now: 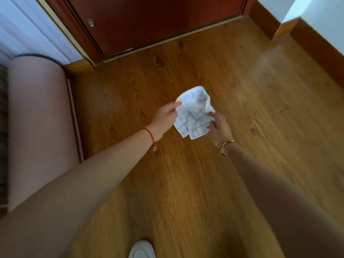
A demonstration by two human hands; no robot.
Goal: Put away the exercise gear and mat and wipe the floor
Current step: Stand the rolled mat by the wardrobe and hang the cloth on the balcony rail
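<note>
Two bare forearms reach forward from the lower corners, the left forearm and the right forearm, and between them at the bottom edge shows the toe of a white shoe.

Both hands hold a crumpled white cloth with thin dark crossing lines. The left hand pinches the cloth's upper left edge between thumb and fingers. The right hand grips its lower right edge, fingers curled against the fabric. The cloth hangs bunched between the two hands, touching both, over the wooden floor; whether its lowest corner touches the boards I cannot tell.

A red string bracelet circles the left wrist, just left of and below the cloth. A gold bangle sits on the right wrist, below the cloth on the right.

Well left of the cloth a thick pink roll, which looks like the rolled mat, lies on the floor along the left edge of the view, with a loose flap down its right side. Beyond the cloth, at the top, stands a shut red-brown door with a small round metal fitting low on its left part. Far right of the cloth a dark wooden skirting board runs below a pale wall.
</note>
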